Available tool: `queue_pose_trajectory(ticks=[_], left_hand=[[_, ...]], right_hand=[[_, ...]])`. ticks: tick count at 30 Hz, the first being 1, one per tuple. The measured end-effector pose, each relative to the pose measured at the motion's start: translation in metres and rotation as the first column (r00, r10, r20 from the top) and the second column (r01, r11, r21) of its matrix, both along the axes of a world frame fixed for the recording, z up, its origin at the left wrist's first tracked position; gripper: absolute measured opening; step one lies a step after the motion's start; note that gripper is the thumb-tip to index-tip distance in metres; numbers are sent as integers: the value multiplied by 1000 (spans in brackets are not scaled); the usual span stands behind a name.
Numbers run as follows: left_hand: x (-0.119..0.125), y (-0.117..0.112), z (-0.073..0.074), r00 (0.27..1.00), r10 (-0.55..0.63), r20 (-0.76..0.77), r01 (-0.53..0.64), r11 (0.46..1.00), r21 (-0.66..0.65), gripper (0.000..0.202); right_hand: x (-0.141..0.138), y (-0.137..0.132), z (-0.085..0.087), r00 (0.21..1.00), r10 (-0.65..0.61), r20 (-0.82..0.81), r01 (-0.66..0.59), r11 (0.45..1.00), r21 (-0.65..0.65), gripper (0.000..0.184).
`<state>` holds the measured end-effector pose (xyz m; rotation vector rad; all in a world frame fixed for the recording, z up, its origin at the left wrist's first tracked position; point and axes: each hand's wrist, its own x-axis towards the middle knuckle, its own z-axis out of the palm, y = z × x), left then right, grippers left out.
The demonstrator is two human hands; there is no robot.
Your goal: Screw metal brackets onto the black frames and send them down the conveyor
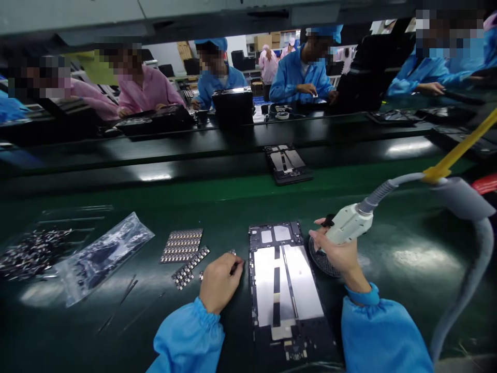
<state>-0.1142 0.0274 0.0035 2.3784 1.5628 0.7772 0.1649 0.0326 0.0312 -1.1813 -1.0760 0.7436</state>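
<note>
A dark tablet frame with silvery plates lies lengthwise before me on the green bench. My left hand rests just left of it, fingers curled and pinched on a small dark part I cannot make out. My right hand is wrapped round a white power screwdriver, held over a round dark pad at the frame's upper right. A grey hose runs from the tool.
Sheets of small parts and strips lie left of my hand. A plastic bag and a heap of loose bits sit far left. Another frame rides the belt beyond. People in blue and pink coats work opposite.
</note>
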Motion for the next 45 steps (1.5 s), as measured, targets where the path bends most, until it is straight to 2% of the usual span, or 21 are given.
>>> queue_pose_trajectory(ticks=[4, 10, 13, 16, 19, 21, 23, 26, 30, 36, 45], left_hand=[[5, -2, -1, 1000, 17, -25, -19, 994, -103, 18], [10, -2, -3, 1000, 10, 4, -10, 992, -129, 20], [12, -4, -3, 999, -1, 32, 5, 990, -141, 19], [18, -9, -3, 998, 6, 63, 5, 986, -169, 18], [26, -16, -5, 996, -9, 92, 30, 972, -235, 17], [31, -16, -6, 992, -35, 125, 69, 957, -283, 16], [33, -15, -6, 984, -39, 176, 96, 942, -322, 14], [31, -12, -6, 959, 29, 283, 76, 933, -353, 12], [24, -9, -5, 915, 124, 384, 2, 950, -311, 16], [22, -7, -7, 861, 123, 494, -20, 978, -208, 20], [21, -5, -8, 806, 139, 575, -87, 989, -116, 24]], right_hand=[[0, 0, -2, 1000, -7, -16, 7, 1000, 7, 26], [-1, 2, -7, 998, -3, -59, 3, 1000, -4, 26], [0, 1, -5, 1000, -10, -27, 9, 1000, -9, 28], [2, -6, 10, 997, -61, 47, 60, 998, 3, 27], [-5, -14, 36, 991, -99, 94, 95, 995, 42, 23], [-20, -17, 50, 998, -32, 47, 30, 998, 48, 24], [-42, -16, 57, 996, 89, 31, -90, 995, 46, 26], [-82, -9, 53, 963, 259, 72, -259, 966, -7, 23], [-113, 1, 38, 927, 369, 71, -365, 929, -66, 23], [-113, 5, 26, 909, 399, 116, -384, 914, -131, 25], [-112, 5, 19, 903, 394, 175, -374, 918, -135, 23]])
